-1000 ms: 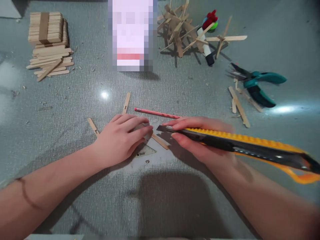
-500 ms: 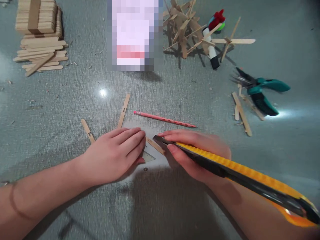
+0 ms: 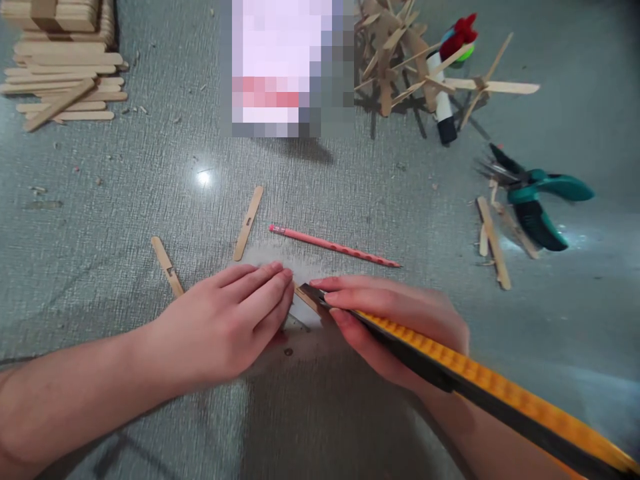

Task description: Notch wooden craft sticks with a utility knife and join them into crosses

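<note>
My right hand (image 3: 395,313) is closed around a yellow and black utility knife (image 3: 460,363), whose blade rests on or just over a wooden craft stick (image 3: 311,305). My left hand (image 3: 235,320) lies over the stick's other end, fingers pressed together and holding it down; its thumb is mostly hidden. Part of a clear ruler (image 3: 300,323) pokes out beneath that hand. Two more craft sticks with small cut notches lie nearby: one upright stick (image 3: 249,223) beyond the left hand, and a slanted stick (image 3: 167,265) at its wrist.
A pink pencil (image 3: 335,246) lies beyond both hands. Stacked craft sticks (image 3: 65,67) sit far left, a blurred-out item (image 3: 275,60) at the back. Stick assemblies (image 3: 395,53), a glue tube (image 3: 442,100), teal pliers (image 3: 545,193) and stick scraps (image 3: 494,243) lie right.
The knife blade has come down and left onto the craft stick, covering its mark. My left hand stays on the stick. The whole view has shifted slightly.
</note>
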Available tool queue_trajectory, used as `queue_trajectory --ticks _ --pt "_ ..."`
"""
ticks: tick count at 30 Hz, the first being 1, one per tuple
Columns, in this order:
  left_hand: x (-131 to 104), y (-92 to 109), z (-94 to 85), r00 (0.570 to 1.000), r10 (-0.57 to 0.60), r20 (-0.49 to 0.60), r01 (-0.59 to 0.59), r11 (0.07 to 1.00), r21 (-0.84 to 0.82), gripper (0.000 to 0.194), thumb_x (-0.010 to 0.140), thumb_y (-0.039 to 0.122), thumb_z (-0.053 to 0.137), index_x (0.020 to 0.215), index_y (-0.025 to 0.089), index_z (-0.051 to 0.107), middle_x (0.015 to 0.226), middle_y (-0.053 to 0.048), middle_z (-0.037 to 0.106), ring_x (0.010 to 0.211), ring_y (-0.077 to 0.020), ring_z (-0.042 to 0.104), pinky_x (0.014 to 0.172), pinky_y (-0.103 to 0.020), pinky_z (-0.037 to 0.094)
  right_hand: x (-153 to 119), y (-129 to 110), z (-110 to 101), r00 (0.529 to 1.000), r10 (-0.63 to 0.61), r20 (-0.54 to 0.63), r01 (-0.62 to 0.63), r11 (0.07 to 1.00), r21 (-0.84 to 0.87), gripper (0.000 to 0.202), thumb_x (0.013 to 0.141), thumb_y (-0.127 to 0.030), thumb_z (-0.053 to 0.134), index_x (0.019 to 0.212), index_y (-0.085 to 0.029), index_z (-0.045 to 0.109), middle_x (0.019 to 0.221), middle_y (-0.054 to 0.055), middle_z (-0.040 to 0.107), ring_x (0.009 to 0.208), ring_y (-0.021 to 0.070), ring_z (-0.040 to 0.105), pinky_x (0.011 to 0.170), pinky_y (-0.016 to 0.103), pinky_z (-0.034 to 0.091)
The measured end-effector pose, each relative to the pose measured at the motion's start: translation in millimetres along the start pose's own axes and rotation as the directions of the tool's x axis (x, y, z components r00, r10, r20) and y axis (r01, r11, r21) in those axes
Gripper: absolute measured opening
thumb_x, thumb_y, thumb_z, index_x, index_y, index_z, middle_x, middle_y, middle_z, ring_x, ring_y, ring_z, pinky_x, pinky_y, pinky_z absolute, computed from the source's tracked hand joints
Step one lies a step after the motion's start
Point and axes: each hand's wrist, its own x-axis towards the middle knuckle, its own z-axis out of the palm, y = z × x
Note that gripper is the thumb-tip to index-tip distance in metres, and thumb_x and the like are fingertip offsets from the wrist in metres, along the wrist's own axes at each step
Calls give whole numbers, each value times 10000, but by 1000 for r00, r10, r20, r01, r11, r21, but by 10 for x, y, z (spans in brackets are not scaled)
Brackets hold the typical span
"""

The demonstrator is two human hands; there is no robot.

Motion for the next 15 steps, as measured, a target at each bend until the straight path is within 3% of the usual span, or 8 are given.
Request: queue_trajectory --ticks 7,15 --pt "11 18 13 999 -29 15 29 999 -20 336 966 197 550 1222 0 640 1243 -146 690 1148 -303 668 954 -430 611 -13 2 -4 1000 12 -2 -12 1000 21 215 858 -68 632 989 -229 683 1045 36 782 911 138 758 864 222 614" --pt "1 17 36 999 -32 -2 32 999 -7 324 959 177 548 1215 4 646 1231 -141 696 1138 -287 672 956 -413 602 -21 21 -16 999 -16 50 17 1000 -2 297 855 -64 610 1061 -273 655 1059 19 775 912 170 762 828 270 643"
